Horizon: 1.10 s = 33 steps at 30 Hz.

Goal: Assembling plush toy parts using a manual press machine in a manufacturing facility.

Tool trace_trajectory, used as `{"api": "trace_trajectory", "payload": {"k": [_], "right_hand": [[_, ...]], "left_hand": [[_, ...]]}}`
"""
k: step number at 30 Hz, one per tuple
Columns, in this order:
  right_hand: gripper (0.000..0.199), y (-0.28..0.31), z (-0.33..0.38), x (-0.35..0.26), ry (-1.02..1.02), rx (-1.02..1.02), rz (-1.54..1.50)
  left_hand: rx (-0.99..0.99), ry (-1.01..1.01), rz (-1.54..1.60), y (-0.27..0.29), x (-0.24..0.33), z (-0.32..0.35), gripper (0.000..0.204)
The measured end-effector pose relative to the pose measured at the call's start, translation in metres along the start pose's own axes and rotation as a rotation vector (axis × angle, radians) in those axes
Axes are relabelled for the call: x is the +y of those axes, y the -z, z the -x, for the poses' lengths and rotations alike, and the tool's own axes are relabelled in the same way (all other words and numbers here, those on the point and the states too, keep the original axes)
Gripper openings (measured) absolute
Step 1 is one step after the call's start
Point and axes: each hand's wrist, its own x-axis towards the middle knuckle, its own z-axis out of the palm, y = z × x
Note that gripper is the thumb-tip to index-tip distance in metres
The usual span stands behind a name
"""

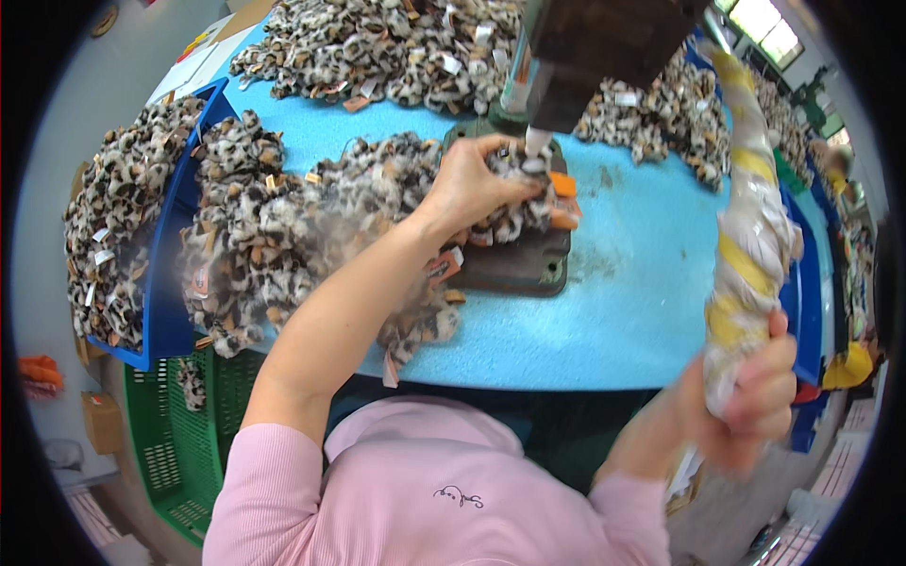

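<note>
My left hand (470,184) is closed on a small spotted plush piece (508,224), black, white and tan, with orange tags at its edge. It holds the piece beneath the tip of a dark hand press (604,57), over the dark metal base (514,274). A small white round part (534,164) shows just under the press tip. My right hand (750,401), slightly blurred, wraps round the lower end of a long lever (746,250) bound in white and yellow wrapping.
Loose plush pieces (293,236) lie heaped left of the press on the blue tabletop (632,321). More piles (387,57) sit behind it. A blue bin (170,236) full of them stands at the left edge, with a green crate (175,453) below.
</note>
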Motion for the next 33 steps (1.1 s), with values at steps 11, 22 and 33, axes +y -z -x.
{"api": "trace_trajectory", "payload": {"k": [11, 22, 33], "right_hand": [[0.014, -0.115, 0.014, 0.144, -1.442, -0.111, 0.168], [0.028, -0.108, 0.030, 0.116, -1.584, -0.081, -0.357], [0.040, -0.090, 0.030, 0.135, -1.750, 0.166, -0.736]], "left_hand": [[-0.037, 0.619, 0.992, 0.027, -0.011, 0.008, 0.016], [-0.194, 0.188, 0.418, 0.040, 0.012, 0.045, 0.012], [-0.232, 0.146, 0.481, 0.035, 0.018, 0.041, 0.017]]}}
